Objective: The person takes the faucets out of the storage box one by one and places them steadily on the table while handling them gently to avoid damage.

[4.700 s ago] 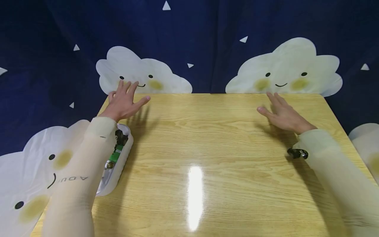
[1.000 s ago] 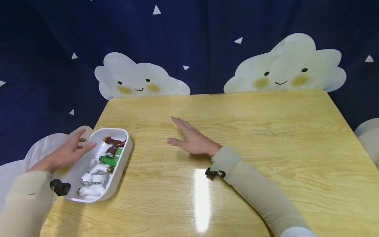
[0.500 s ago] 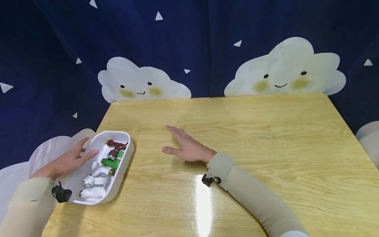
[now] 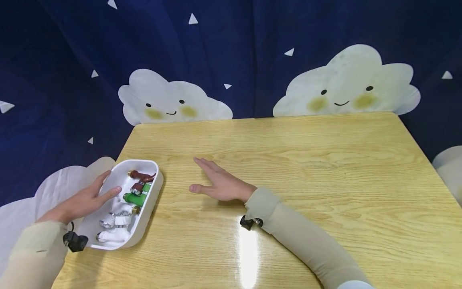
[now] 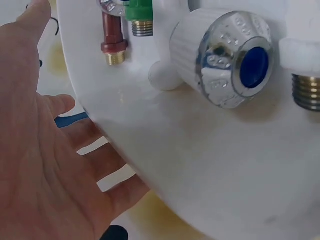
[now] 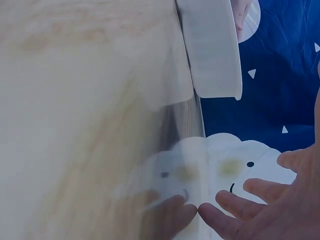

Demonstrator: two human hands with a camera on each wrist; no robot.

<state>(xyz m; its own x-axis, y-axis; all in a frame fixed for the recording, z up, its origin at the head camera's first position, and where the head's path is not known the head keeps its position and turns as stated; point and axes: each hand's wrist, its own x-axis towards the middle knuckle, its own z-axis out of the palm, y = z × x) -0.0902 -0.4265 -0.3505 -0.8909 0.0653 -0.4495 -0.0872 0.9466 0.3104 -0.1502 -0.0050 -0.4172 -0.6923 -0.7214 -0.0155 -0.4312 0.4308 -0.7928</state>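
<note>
A white tray stands at the table's left edge with several plumbing fittings inside. Among them are a brown fitting with a brass thread, a green fitting and a white valve. In the left wrist view a white valve knob has a chrome rim and blue centre. My left hand is at the tray's left side, fingers extended along the outside of the rim and thumb over the inside. My right hand hovers over the table right of the tray, fingers straight, thumb apart, holding nothing.
The wooden table stretches away to the right, with a bright light reflection near its front. Behind it hangs a dark blue curtain with smiling clouds and small white triangles.
From far apart near the table's back, my hands have come nearer the front, the right one moving left towards the tray. Lately my left hand has closed in on the tray's left rim.
</note>
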